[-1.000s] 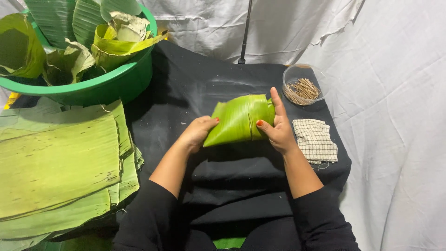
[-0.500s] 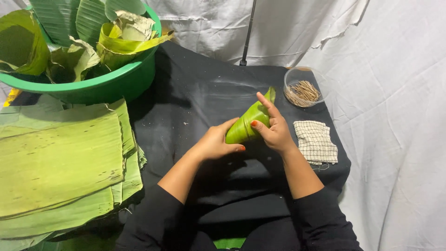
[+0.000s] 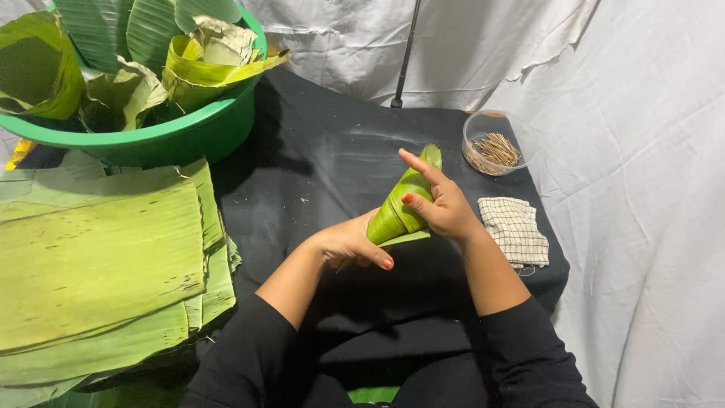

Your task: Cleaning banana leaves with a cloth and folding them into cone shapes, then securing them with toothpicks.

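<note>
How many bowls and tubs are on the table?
2: a big green tub full of leaves at the far left, and a small clear bowl of thin sticks at the far right.

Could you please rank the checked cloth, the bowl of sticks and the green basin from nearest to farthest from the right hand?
1. Checked cloth, just right of the right hand.
2. Bowl of sticks, beyond it, right.
3. Green basin, far left.

Lower end of rolled leaf hidden inside left hand. Leaf stack cut off by left and bottom edges; green basin cut off at top-left. Sticks in clear bowl too small to count.
</note>
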